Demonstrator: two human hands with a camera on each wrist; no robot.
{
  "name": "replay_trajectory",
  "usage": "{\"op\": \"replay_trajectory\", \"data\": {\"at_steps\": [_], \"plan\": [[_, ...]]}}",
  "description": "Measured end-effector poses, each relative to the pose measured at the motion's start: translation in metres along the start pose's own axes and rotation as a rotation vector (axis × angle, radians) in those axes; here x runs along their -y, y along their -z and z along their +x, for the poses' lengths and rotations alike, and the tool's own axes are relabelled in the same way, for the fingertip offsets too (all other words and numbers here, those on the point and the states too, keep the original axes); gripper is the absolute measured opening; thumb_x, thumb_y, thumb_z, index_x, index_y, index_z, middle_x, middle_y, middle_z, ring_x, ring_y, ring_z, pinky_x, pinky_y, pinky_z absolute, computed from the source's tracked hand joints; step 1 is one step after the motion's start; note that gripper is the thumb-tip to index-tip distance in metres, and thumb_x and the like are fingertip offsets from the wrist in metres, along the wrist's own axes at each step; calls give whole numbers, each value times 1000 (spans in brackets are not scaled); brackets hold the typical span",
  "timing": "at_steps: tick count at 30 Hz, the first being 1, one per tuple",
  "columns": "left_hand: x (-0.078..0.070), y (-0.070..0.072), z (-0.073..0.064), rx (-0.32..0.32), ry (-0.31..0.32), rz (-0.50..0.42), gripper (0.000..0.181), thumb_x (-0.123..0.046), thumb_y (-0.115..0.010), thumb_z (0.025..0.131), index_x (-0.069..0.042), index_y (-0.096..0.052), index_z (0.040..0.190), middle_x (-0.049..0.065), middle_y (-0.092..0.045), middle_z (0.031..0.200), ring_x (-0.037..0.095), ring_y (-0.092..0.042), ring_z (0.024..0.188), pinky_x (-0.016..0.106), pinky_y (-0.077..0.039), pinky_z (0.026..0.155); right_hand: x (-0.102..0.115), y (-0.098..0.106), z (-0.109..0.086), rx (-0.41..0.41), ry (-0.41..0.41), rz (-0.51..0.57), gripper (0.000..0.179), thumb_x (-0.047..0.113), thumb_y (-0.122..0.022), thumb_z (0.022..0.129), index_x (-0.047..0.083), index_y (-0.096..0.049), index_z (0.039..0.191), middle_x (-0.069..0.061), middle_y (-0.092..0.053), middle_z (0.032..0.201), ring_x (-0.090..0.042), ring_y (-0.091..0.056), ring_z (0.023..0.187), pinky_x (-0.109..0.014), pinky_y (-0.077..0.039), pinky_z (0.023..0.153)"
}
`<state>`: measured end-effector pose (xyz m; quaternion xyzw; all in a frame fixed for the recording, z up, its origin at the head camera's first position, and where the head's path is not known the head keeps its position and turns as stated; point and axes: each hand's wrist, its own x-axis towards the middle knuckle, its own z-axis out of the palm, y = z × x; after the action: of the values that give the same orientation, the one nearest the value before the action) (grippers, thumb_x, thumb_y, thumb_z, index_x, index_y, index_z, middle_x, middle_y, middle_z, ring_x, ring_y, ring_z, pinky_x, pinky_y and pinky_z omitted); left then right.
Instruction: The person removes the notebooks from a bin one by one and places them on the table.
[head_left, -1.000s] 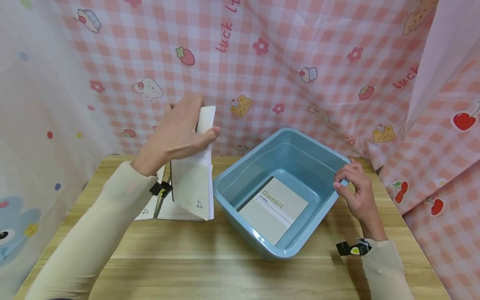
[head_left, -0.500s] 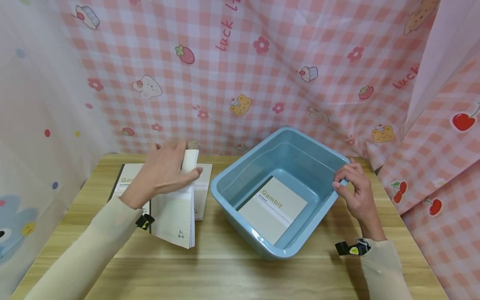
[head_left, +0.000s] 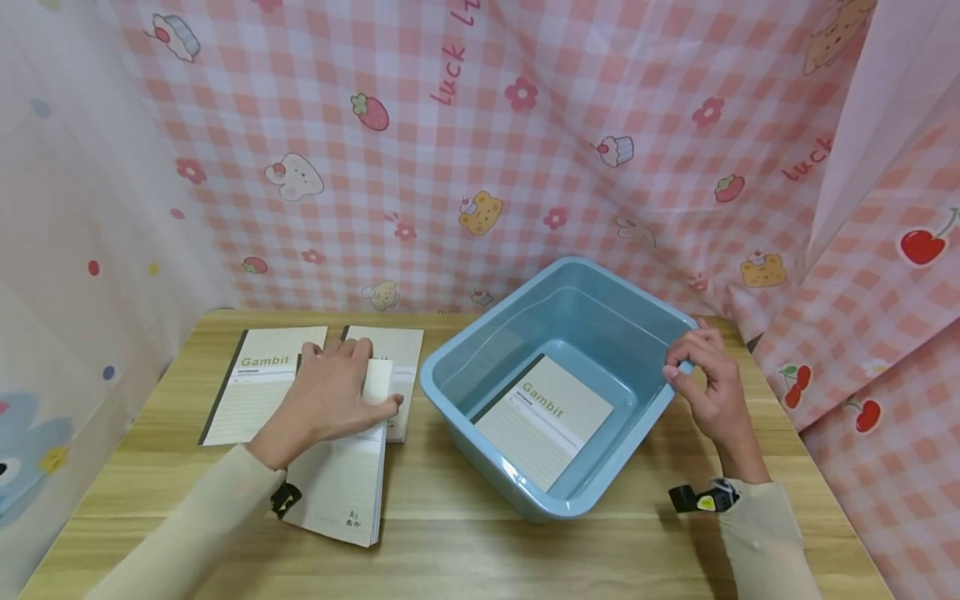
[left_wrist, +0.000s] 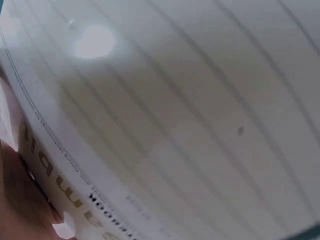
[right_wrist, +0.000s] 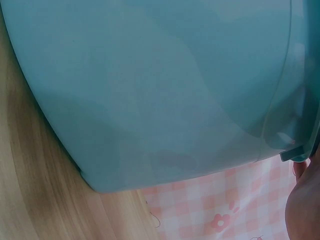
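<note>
My left hand (head_left: 322, 408) grips a cream A5 notebook (head_left: 341, 487) by its upper part, thumb on the right edge. This notebook is tilted, and its ruled cover (left_wrist: 165, 125) fills the left wrist view. Behind it on the table lie two similar notebooks: one with "Gambit" lettering (head_left: 243, 408) at the left, the other (head_left: 405, 346) partly hidden by my hand. Another Gambit notebook (head_left: 543, 421) lies flat inside a blue plastic basin (head_left: 487, 462). My right hand (head_left: 708, 387) holds the basin's right rim; the right wrist view shows the basin's outer wall (right_wrist: 150, 100).
The wooden table (head_left: 495, 558) carries everything and ends at the back against a pink checked cloth (head_left: 480, 125). A white patterned curtain (head_left: 75, 208) hangs at the left. Small black wrist devices sit on both sleeves.
My left hand has drawn the gripped notebook down and toward me, off the other two notebooks, which are now uncovered. My right hand stays on the rim, and the basin has hardly moved.
</note>
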<state>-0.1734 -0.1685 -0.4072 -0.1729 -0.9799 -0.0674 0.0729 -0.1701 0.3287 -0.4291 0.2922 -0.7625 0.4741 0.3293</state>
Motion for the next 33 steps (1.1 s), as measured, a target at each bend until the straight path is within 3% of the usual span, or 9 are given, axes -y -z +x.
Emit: {"op": "replay_trajectory", "data": {"at_steps": [8, 14, 19, 26, 33], "plan": [[-6, -33, -14, -15, 5, 47, 69, -68, -66, 77, -6, -54, 103, 13, -56, 98, 34, -53, 98, 58, -37, 84, 2, 1, 1, 8, 10, 11, 15, -8, -62, 79, 5, -61, 73, -4, -59, 75, -15, -48, 94, -49, -18, 123], [-13, -51, -24, 4, 95, -10, 70, -65, -69, 76, -2, -55, 101, 18, -55, 96, 38, -51, 95, 59, -37, 84, 2, 1, 2, 10, 8, 10, 14, -6, -63, 81, 6, -61, 74, -3, -59, 76, -14, -48, 94, -56, -17, 123], [-18, -64, -30, 42, 161, -47, 65, -61, -72, 77, -2, -52, 95, 16, -49, 90, 37, -48, 89, 53, -37, 79, 2, 1, 2, 15, 18, 12, 14, -6, -62, 81, 6, -62, 74, -3, -59, 76, -14, -48, 93, -53, -18, 123], [-26, -74, -38, 75, 241, -83, 61, -56, -72, 79, 0, -49, 91, 15, -44, 86, 35, -44, 85, 50, -35, 76, 2, 0, 2, 14, 21, 10, 14, -6, -63, 81, 6, -62, 74, -1, -59, 77, -14, -48, 93, -48, -18, 124], [-32, -77, -43, 96, 243, -88, 61, -58, -71, 81, -2, -49, 91, 14, -41, 86, 35, -40, 86, 54, -35, 79, 2, 1, 2, 15, 23, 10, 14, -6, -62, 81, 5, -61, 73, -3, -59, 76, -14, -49, 92, -46, -19, 124]]}}
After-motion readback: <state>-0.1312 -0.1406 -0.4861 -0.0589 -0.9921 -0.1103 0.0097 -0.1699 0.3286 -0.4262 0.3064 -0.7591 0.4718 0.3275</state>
